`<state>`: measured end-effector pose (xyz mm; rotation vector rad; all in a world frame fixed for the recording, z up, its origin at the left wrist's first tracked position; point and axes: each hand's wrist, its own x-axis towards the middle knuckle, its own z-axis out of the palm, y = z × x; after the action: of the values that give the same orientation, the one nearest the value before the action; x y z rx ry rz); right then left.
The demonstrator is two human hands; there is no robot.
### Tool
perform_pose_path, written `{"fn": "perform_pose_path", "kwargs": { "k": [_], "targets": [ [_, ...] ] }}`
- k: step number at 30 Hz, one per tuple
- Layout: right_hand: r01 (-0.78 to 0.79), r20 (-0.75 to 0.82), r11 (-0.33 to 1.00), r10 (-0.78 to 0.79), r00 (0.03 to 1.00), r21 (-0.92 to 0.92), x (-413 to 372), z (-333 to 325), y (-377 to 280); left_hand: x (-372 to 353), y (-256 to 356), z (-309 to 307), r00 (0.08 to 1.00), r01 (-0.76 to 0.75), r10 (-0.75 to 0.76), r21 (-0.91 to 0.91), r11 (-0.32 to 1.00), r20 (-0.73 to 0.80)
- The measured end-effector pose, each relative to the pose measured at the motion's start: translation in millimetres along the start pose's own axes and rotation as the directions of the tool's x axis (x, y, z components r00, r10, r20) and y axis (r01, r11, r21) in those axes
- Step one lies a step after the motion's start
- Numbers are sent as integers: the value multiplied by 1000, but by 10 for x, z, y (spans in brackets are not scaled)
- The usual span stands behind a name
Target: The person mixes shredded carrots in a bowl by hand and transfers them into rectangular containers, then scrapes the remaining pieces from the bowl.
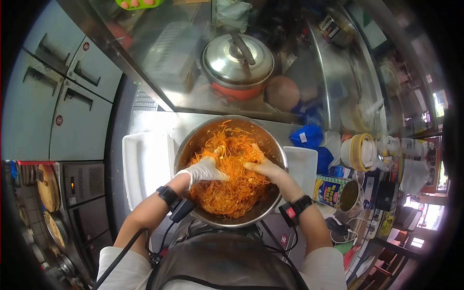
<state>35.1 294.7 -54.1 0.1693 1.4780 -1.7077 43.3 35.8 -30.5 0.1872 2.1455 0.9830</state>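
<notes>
A large steel bowl (182, 153) stands in front of me, heaped with orange shredded carrot (227, 195) with small pale bits mixed in. My left hand (207, 169), in a thin whitish glove, reaches in from the left with its thumb and fingers around a clump of shreds. From the right comes my right hand (267, 170), also gloved, its thumb and fingers closing on shreds near the bowl's right side. Fingertips of both hands are partly buried in the carrot. Dark bands with small devices sit on both wrists.
White trays flank the bowl, one left (129, 166) and one right (309, 162). Behind it, beyond a glass panel, stands a lidded pot (237, 60). On the right are a large tin can (345, 194), a blue bag (308, 137) and cables. Metal cabinets (79, 121) line the left.
</notes>
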Motion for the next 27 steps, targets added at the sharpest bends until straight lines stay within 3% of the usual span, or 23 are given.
{"fn": "perform_pose_path", "kwargs": {
  "k": [2, 4, 6, 8, 10, 12, 14, 15, 16, 18, 20, 22, 23, 24, 26, 27],
  "targets": [
    [68, 12, 997, -68, 998, -34, 315, -133, 24, 189, -5, -56, 997, 57, -26, -421, 905, 79],
    [136, 38, 989, -134, 990, -61, 444, -51, -178, 253, 108, -140, 988, 136, -84, -487, 862, 128],
    [-22, 181, 988, -6, 983, 151, 324, 233, -708, 382, -36, -27, 996, 82, -76, -653, 753, 38],
    [-30, 186, 984, -4, 983, 177, 446, 199, -729, 528, -156, 30, 995, 51, -96, -683, 728, -27],
    [-10, 188, 978, -30, 982, 209, 516, 216, -792, 504, -128, -24, 995, -84, 17, -788, 609, -94],
    [-17, 184, 971, -29, 983, 240, 509, 232, -781, 485, -45, -93, 994, -80, -10, -793, 604, -108],
    [-29, 170, 961, -19, 985, 276, 433, 255, -722, 411, 82, -181, 985, -173, 95, -833, 525, -144],
    [-31, 169, 961, -16, 986, 276, 420, 265, -711, 407, 114, -163, 974, -223, 95, -793, 567, -206],
    [11, 70, 991, -20, 997, 136, 401, 280, -674, 363, 120, -125, 975, -218, 91, -796, 565, -202],
    [49, -127, 988, -68, 990, -150, 323, 307, -568, 245, 139, -23, 972, -219, 95, -682, 698, -214],
    [43, -185, 986, -74, 980, -163, 31, 425, -503, -28, 226, 3, 983, -165, 64, -664, 729, -173],
    [177, -301, 956, -245, 922, -235, -254, 518, -287, -196, 57, 129, 985, -72, 20, -309, 948, -170],
    [284, -334, 921, -365, 869, -268, -328, 519, -146, -305, 21, 164, 986, -75, 25, -306, 949, -165],
    [284, -341, 921, -365, 866, -266, -393, 488, -66, -465, 42, 168, 982, -83, 28, -297, 951, -186],
    [113, -384, 844, -354, 853, -525, -515, 331, 29, -618, 38, 234, 978, -95, 36, -284, 954, -206],
    [-10, -367, 889, -179, 913, -457, -546, 223, 58, -659, 23, 270, 975, -99, 19, -362, 927, -220]
  ]
}}
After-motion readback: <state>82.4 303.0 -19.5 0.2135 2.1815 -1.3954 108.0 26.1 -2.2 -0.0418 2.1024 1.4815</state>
